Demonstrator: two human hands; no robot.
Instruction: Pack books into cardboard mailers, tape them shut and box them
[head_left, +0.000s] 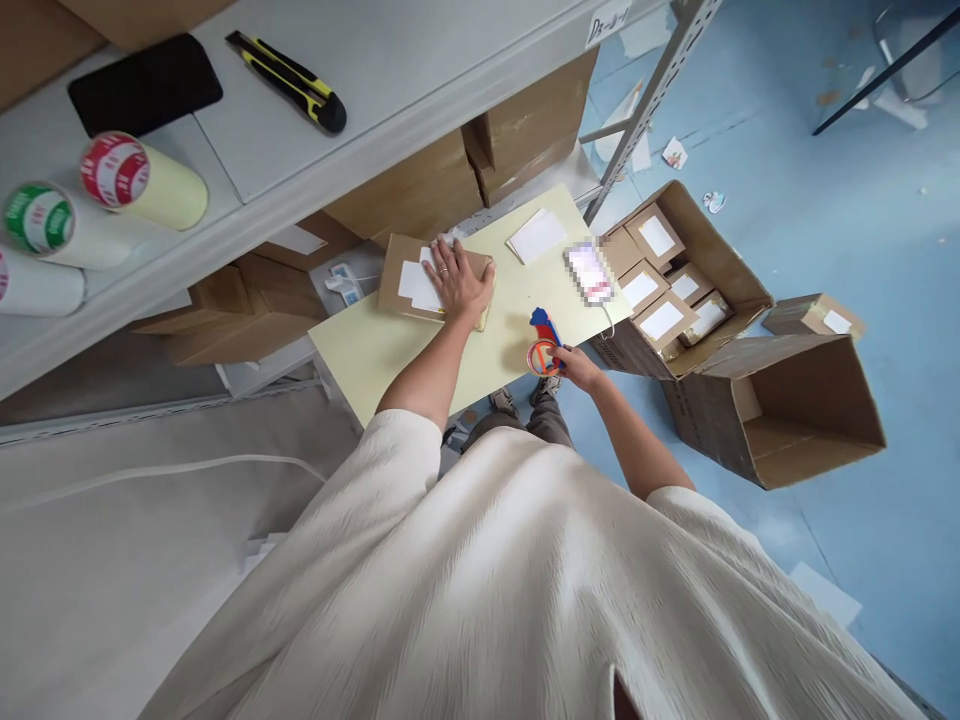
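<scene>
A small cardboard box (397,262) with white labels on top lies on the pale yellow board (517,320). My left hand (457,283) rests flat on the right part of this box, fingers stretched out over its top. Near the board's front edge, my right hand (577,367) is closed around the handle of a blue and red tape dispenser (546,340), held apart from the box. A stack of white paper slips (537,236) lies beyond it, with a phone (589,273) whose screen is blurred out on the right.
A large open carton (739,290) holding several labelled boxes stands right of the board, with another open carton (817,415) in front. On the grey shelf (292,180) are a utility knife (289,80), a black phone (146,85) and tape rolls (142,180).
</scene>
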